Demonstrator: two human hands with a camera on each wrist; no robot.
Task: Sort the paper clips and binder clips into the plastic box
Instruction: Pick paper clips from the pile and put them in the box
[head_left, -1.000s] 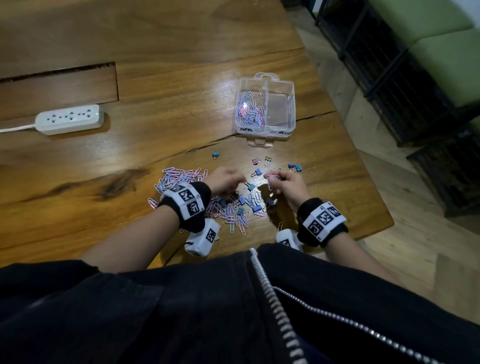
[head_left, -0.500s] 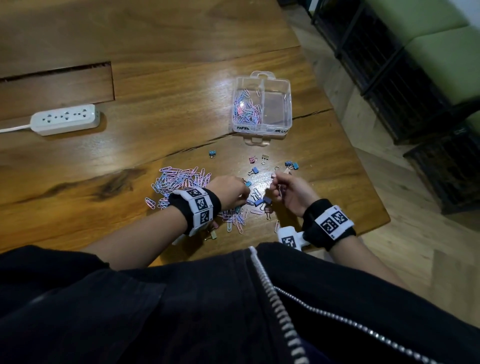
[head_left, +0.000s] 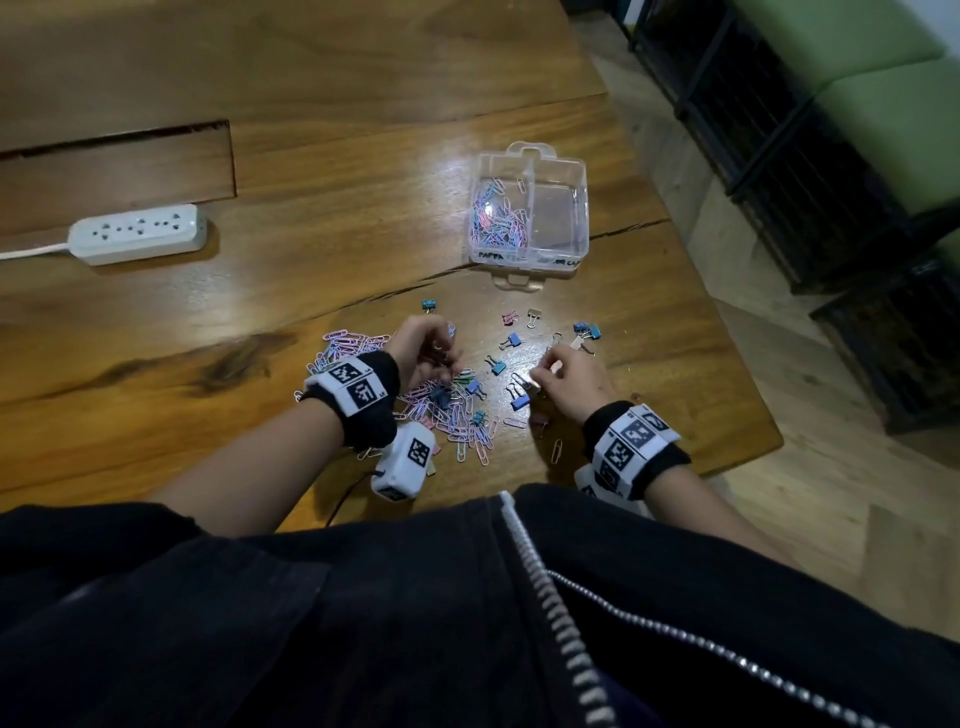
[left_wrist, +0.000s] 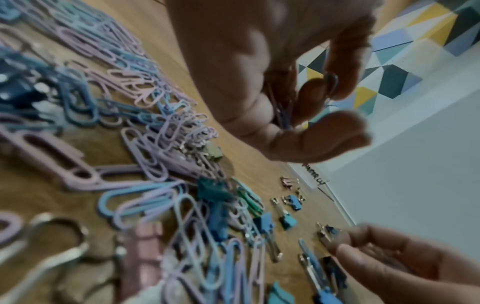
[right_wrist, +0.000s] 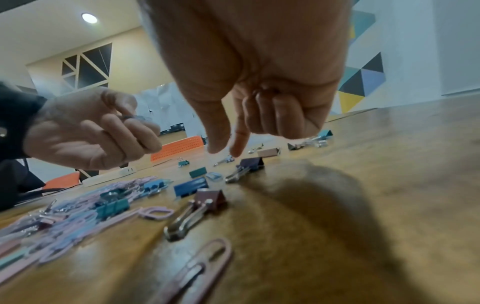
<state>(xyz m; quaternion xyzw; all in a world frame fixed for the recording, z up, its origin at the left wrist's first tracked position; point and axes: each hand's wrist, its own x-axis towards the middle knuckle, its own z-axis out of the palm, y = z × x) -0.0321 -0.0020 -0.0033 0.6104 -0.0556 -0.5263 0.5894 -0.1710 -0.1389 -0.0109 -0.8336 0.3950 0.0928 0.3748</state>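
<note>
It looks like an office or meeting room. There is a long wooden table (head_left: 363, 156), orange chairs (right_wrist: 179, 149), and a wall with coloured triangles (right_wrist: 363, 82).

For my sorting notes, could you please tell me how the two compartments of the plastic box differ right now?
The left compartment holds a heap of pink and blue paper clips; the right compartment looks empty. Each bears its own handwritten label on the near wall, too small to read fully. Both are clear, open-topped halves of one plastic box.

Left hand (head_left: 423, 345) curling fingers (left_wrist: 315, 90) round a small bundle; right hand (head_left: 569, 382) at three o'clock, pointing thumb and forefinger down, remaining fingers (right_wrist: 275, 113) curled.
</note>
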